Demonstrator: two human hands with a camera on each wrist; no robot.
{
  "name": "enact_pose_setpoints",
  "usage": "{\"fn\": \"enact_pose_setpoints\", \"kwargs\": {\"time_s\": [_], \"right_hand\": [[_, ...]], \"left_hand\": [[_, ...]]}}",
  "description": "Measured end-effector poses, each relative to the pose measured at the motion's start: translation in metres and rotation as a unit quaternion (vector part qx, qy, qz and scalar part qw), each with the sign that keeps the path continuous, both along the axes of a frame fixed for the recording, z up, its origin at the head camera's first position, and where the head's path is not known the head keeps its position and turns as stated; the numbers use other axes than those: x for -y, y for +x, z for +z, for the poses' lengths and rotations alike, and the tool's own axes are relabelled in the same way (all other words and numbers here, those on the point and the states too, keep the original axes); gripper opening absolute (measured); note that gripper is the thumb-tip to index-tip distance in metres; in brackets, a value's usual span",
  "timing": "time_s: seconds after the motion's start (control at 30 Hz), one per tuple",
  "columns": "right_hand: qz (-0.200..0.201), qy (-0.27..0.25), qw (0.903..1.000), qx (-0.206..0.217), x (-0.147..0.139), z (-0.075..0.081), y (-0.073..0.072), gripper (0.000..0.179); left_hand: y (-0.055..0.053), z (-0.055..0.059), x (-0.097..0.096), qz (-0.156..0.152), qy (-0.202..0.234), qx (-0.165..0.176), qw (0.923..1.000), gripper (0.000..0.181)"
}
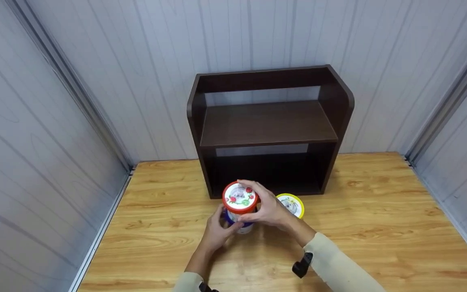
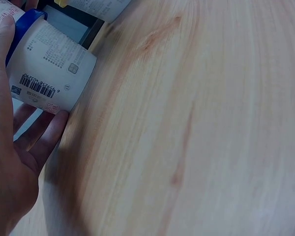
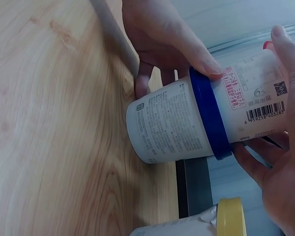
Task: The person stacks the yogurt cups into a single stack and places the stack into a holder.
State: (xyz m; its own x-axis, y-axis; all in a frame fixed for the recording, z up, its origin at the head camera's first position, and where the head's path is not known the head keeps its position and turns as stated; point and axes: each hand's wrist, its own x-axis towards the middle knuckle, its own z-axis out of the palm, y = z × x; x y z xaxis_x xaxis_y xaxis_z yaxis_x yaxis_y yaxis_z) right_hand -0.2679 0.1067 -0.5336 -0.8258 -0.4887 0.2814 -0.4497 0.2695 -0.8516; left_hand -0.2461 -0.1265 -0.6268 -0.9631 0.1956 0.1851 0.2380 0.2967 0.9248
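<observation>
the red-lidded cup [image 1: 239,197] is being pinched by the right hand [image 1: 270,209] between fingers and thumb, apparently being seated on the blue-lidded cup [image 3: 172,127], which is being steadied beneath by the left hand's [image 1: 216,232] curled fingers; careful centring is seemingly being called for before release.

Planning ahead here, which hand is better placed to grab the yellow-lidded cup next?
Probably the right hand: it's nearer the yellow-lidded cup, though it holds the red-lidded cup. The left hand is farther, on the blue-lidded cup.
</observation>
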Motion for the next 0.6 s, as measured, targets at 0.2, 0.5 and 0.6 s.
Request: {"fn": "enact_pose_setpoints", "kwargs": {"time_s": [0.2,0.5,0.6], "right_hand": [[0.001,-0.025,0.9985,0.048,-0.006,0.002,0.003,0.103],[0.009,-0.016,0.9996,-0.019,-0.021,0.001,-0.001,0.105],[0.012,-0.013,0.9987,-0.047,-0.027,0.000,-0.003,0.104]], "left_hand": [[0.001,0.002,-0.001,0.005,0.013,0.011,0.9998,0.071],[0.000,0.001,-0.001,0.005,0.016,0.010,0.9998,0.069],[0.000,0.001,-0.001,0.003,0.017,0.010,0.9998,0.070]]}}
